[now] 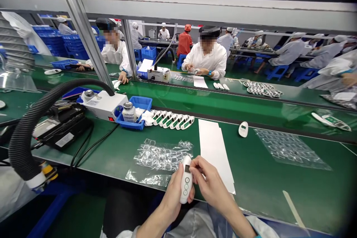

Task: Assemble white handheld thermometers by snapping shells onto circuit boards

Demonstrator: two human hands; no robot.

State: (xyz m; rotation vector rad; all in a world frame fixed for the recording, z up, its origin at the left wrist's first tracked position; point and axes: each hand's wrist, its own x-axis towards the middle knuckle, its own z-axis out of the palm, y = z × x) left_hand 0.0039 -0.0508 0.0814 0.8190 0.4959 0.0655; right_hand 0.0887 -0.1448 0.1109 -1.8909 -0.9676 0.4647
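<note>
My left hand [173, 192] is wrapped round a slim white remote-like device [185, 180] with a small dark screen and round buttons. It holds the device upright just off the near edge of the green table [264, 178]. My right hand [209, 182] pinches the device's upper end with fingertips near the screen. A crinkled clear plastic sheet of small stickers [161, 155] lies on the table just beyond my hands. A strip of white paper [214, 148] lies to the right of it.
A row of several white devices [172, 120] lies beside a blue tray [138, 113] with a small bottle. One more device [243, 129] sits alone. A black ribbed hose [30, 126] and a white machine [104, 104] stand at left. Other workers sit across the belt.
</note>
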